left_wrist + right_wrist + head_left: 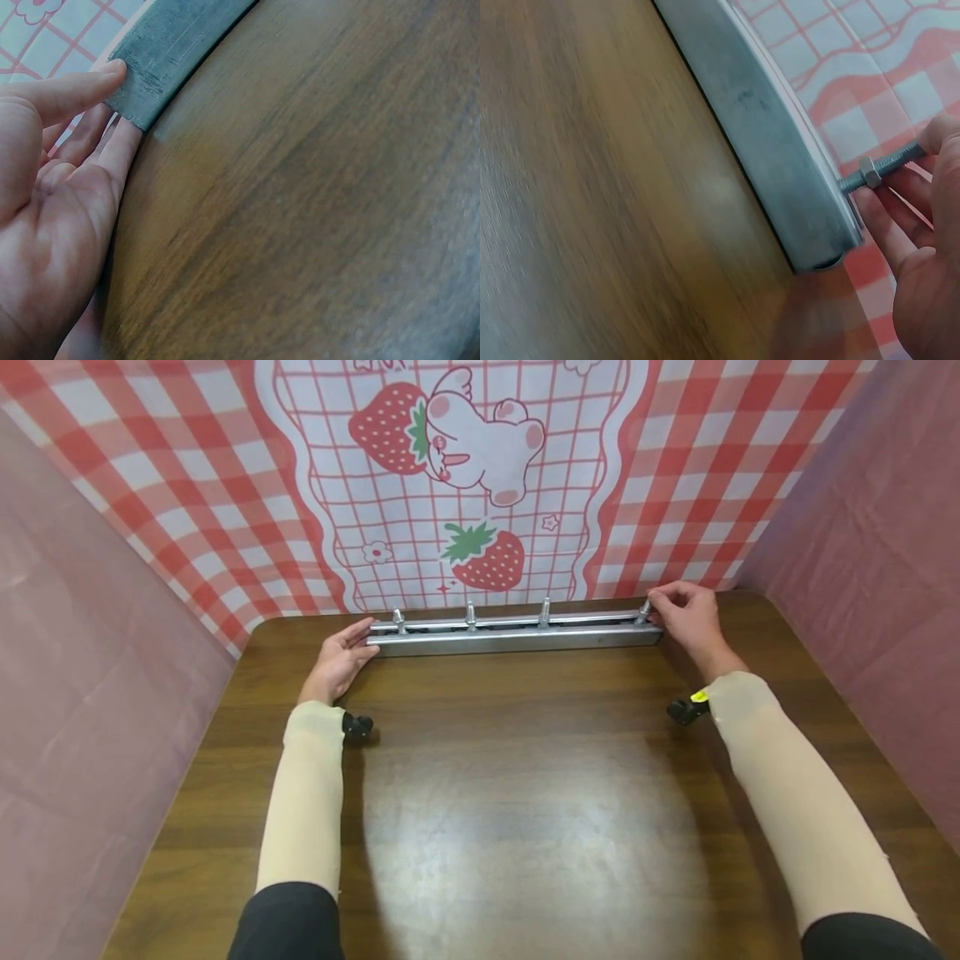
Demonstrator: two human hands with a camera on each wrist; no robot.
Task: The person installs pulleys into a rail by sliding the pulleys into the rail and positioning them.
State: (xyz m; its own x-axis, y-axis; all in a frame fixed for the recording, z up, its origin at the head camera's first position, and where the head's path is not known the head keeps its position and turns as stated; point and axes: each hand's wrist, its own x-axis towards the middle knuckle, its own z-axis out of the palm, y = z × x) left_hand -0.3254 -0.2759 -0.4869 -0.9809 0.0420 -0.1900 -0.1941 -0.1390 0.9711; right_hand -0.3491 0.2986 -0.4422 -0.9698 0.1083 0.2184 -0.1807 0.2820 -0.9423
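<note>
A long metal channel (517, 643) lies along the table's far edge, its slot facing up. Several threaded bolts (471, 617) stand upright in the slot, spaced along it. My left hand (337, 662) grips the channel's left end, with the thumb on the front face and the other fingers around the end and back. At the right end, my right hand (690, 620) pinches the top of the last bolt (900, 157). A hex nut (870, 172) sits partway up that bolt's thread, close to the channel. The bolt's lower end is hidden inside the channel.
The brown wooden table (517, 777) reaches toward me in front of the channel. Close behind it hangs a red-and-white checked cloth (690, 460) with strawberries. Pink cloth walls (97, 693) stand at both sides. A black wrist camera (358, 727) sits at each wrist.
</note>
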